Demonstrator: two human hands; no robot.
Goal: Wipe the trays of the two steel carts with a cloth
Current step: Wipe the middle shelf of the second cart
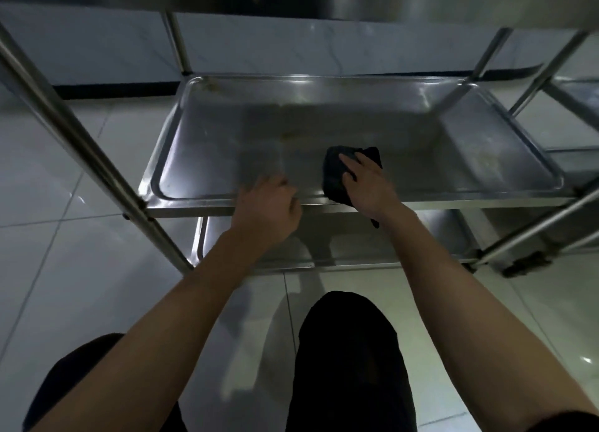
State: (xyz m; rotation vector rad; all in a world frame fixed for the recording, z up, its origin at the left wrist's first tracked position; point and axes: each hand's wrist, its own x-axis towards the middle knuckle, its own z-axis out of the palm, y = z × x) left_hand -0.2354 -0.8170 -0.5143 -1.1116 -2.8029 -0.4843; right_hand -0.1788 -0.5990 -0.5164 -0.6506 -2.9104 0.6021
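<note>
Black cloth (337,175) under right hand (369,185); unlabelled.

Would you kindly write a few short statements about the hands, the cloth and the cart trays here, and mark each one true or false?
1. The right hand presses a dark cloth onto the middle tray. True.
2. The left hand holds the cloth. False: it rests at the tray's near rim, with no cloth.
3. The cloth is white. False: it is dark.
4. Another tray lies below the middle one. True.
5. A bottle stands on the middle tray. False: only the cloth lies there.
</note>
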